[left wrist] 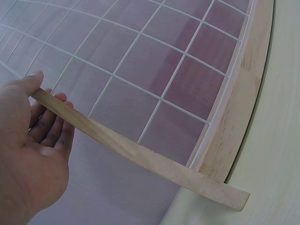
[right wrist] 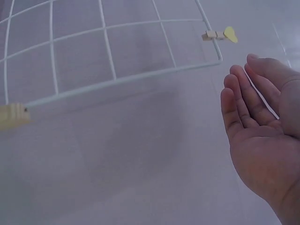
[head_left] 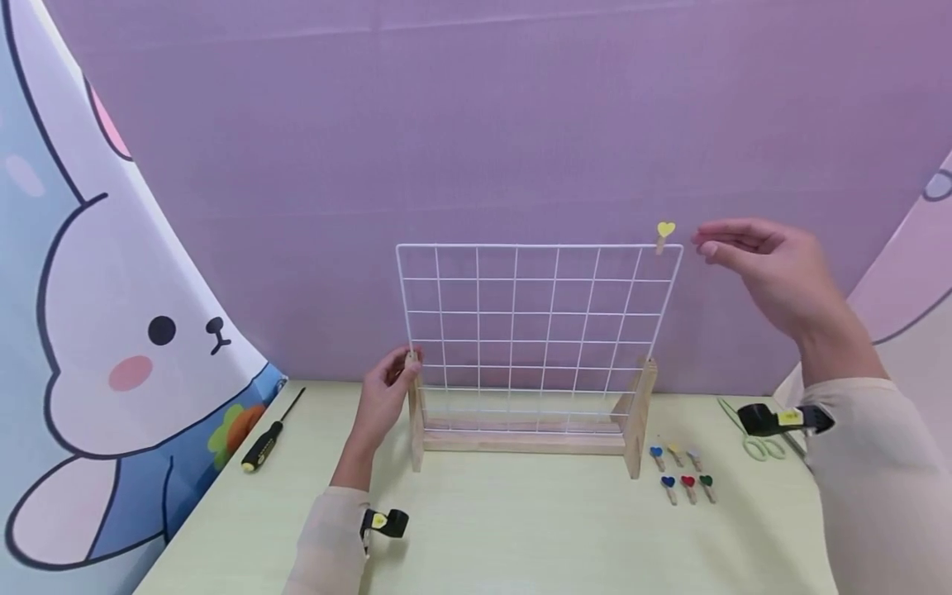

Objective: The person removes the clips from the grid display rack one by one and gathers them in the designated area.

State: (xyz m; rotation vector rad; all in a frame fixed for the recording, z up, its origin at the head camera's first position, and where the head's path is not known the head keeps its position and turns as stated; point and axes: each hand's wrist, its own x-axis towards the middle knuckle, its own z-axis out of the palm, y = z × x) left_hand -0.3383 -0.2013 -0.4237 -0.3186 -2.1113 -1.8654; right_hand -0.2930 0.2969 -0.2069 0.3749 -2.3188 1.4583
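A white wire grid panel (head_left: 532, 312) stands upright in a wooden stand (head_left: 521, 443) on the table. My left hand (head_left: 383, 395) grips the top of the stand's left upright (left wrist: 140, 157), thumb on one side and fingers on the other. A wooden clothespin with a yellow heart (head_left: 665, 230) is clipped to the grid's top wire near the right corner. Just right of that clothespin, my right hand (head_left: 781, 268) is held in the air, its fingers (right wrist: 241, 101) apart from it and holding nothing.
Several heart clothespins (head_left: 688, 487) in different colours lie in two rows right of the stand. Behind them are green-handled scissors (head_left: 762, 448), partly hidden by the right wrist camera. A black and yellow screwdriver (head_left: 264, 446) lies at the left table edge. A purple cloth (head_left: 476, 124) hangs behind.
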